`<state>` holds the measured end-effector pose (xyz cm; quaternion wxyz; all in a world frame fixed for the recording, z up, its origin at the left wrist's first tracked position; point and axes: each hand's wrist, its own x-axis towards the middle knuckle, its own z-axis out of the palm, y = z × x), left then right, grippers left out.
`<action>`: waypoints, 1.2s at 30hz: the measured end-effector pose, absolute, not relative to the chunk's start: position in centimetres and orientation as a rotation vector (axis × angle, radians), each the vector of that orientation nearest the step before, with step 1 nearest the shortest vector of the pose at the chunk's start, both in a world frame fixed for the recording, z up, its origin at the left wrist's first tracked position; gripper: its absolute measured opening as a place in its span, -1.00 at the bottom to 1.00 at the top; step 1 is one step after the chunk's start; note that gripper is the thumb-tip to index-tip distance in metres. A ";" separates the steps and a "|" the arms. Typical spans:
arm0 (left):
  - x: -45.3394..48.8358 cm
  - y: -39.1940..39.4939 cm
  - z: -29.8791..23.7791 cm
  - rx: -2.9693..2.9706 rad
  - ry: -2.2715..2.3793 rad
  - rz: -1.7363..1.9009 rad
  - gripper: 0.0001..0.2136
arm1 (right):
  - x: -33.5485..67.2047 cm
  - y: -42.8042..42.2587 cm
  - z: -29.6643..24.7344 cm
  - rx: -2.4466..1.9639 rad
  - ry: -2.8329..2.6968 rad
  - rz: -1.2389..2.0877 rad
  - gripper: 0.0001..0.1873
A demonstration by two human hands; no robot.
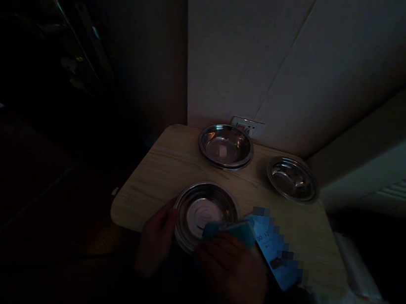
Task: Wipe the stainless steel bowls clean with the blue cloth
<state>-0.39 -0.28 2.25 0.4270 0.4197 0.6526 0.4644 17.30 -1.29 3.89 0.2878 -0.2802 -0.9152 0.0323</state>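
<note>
A round stainless steel bowl (199, 206) is near the front edge of the small wooden table. My left hand (156, 238) grips its left rim, with the thumb by the edge and the other fingers partly hidden below. On the bowl's right front side, my right hand (233, 275) is closed on a blue cloth (242, 232), which lies over the rim and partly inside. Dim light hides the finger details and the exact kind of cloth.
Behind, stacked metal bowls (226, 147) stand on the table (146, 184) by a wall socket (249, 127). More steel bowls (291, 178) sit at the back right. A lit phone (274, 248) lies right of my right hand. A door handle (51, 27) shows at upper left.
</note>
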 end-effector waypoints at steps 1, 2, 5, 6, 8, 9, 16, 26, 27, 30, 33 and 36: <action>-0.3 -0.3 2.3 1.059 1.645 1.153 -0.60 | 16.3 -1.5 3.6 -0.780 -2.422 0.096 -0.79; -0.3 -0.3 2.2 1.067 1.663 1.146 -0.61 | 15.1 -1.8 3.2 -0.856 -2.380 0.092 -0.79; -0.4 -0.4 2.1 1.083 1.703 1.137 -0.62 | 12.1 -2.5 2.4 -1.036 -2.256 0.039 -0.77; -0.5 -0.4 2.1 1.082 1.710 1.136 -0.62 | 11.7 -2.5 2.3 -1.058 -2.233 0.029 -0.77; -0.6 -0.4 2.0 1.081 1.712 1.132 -0.61 | 12.0 -2.4 2.5 -1.030 -2.256 0.046 -0.78; -0.6 -0.4 2.0 1.082 1.711 1.128 -0.61 | 12.8 -2.2 2.8 -0.988 -2.295 0.066 -0.78; -0.7 -0.2 1.8 1.039 1.692 1.105 -0.56 | 19.2 -1.3 4.6 -0.758 -2.462 0.095 -0.80; -1.3 0.0 1.7 1.096 1.747 1.115 -0.57 | 10.7 -2.6 2.0 -1.083 -2.162 0.034 -0.77; -1.5 0.1 1.8 1.117 1.739 1.103 -0.57 | 10.9 -2.6 2.1 -1.062 -2.184 0.040 -0.78; -1.9 0.2 2.0 1.134 1.702 1.072 -0.56 | 13.5 -2.2 2.8 -0.929 -2.307 0.084 -0.80; -2.1 0.5 2.1 1.123 1.666 1.049 -0.55 | 17.2 -1.5 3.9 -0.757 -2.424 0.129 -0.82; -2.1 0.9 2.0 1.154 1.634 1.032 -0.54 | 19.1 -1.1 4.2 -0.717 -2.449 0.129 -0.82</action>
